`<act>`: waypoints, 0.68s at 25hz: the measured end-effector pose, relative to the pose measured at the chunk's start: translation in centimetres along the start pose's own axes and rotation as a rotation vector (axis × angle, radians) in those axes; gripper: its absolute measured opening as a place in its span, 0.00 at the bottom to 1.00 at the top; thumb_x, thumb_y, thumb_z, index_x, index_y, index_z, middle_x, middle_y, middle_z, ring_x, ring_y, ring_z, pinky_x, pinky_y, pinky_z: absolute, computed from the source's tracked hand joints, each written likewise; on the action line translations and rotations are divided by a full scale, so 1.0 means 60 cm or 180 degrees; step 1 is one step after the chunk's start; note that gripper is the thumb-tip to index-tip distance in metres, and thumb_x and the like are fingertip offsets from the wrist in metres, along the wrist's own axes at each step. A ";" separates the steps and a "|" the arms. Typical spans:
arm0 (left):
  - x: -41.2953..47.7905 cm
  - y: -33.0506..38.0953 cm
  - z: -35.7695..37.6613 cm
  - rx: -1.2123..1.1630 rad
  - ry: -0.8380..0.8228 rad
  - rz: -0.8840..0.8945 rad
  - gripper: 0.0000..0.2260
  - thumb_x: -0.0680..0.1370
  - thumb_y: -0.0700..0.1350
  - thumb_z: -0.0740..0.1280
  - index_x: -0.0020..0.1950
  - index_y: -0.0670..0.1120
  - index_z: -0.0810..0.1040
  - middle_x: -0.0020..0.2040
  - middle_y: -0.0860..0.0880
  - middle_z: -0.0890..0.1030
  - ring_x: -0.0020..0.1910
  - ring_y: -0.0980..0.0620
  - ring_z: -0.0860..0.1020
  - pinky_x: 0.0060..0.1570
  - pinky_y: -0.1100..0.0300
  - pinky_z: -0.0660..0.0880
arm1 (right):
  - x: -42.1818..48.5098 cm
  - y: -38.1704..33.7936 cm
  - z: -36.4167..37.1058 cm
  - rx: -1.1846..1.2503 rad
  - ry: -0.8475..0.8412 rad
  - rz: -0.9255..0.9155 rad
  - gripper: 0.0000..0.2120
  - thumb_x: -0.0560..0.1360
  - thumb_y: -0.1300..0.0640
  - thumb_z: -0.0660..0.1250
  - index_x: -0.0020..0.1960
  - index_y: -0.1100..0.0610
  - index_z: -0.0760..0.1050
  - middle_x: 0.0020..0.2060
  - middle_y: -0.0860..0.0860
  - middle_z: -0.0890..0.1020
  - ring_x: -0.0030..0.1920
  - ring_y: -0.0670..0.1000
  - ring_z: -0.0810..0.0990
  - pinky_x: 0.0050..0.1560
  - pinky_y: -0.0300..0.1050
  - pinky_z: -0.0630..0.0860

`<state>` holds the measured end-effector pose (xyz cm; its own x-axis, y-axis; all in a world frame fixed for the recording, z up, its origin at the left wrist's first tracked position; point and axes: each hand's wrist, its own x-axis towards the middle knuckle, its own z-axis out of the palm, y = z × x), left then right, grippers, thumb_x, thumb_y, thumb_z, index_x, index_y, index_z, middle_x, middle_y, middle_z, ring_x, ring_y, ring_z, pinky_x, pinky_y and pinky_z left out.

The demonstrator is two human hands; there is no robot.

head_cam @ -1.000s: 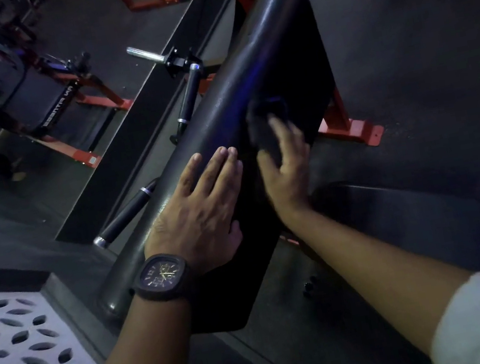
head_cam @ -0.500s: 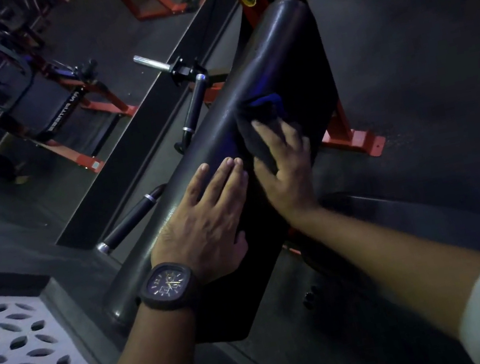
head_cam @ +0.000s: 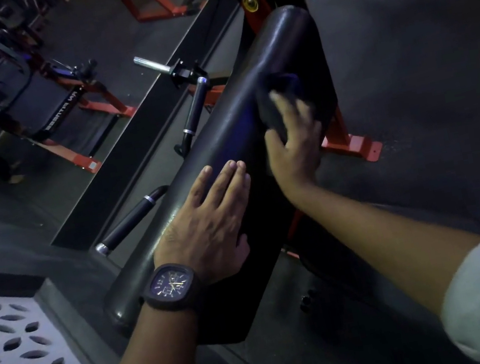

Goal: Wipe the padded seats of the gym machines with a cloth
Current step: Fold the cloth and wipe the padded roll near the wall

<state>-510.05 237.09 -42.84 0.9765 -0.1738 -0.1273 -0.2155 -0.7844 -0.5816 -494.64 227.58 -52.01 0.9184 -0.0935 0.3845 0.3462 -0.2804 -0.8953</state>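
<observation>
cloth (head_cam: 282,86) half hidden under blurred right hand (head_cam: 293,146); on pad (head_cam: 225,139)

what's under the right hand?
A dark cloth, pressed by the right hand against the black pad. Its far edge sticks out beyond the hand. The cloth beneath the palm and the pad behind it are covered.

Right hand (head_cam: 294,153) atop cloth (head_cam: 278,88) on black pad (head_cam: 225,142)
</observation>
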 end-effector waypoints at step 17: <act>0.003 -0.002 0.002 0.0031 0.0050 0.0021 0.42 0.71 0.58 0.65 0.79 0.35 0.63 0.80 0.38 0.61 0.81 0.41 0.58 0.80 0.42 0.48 | -0.071 0.026 -0.011 -0.0015 -0.0415 -0.0265 0.29 0.72 0.56 0.63 0.73 0.54 0.72 0.68 0.61 0.74 0.62 0.62 0.74 0.64 0.52 0.69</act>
<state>-509.84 237.20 -42.89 0.9749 -0.1882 -0.1186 -0.2217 -0.7774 -0.5887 -498.15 226.91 -54.91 0.9038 0.0550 0.4244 0.4215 -0.2864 -0.8604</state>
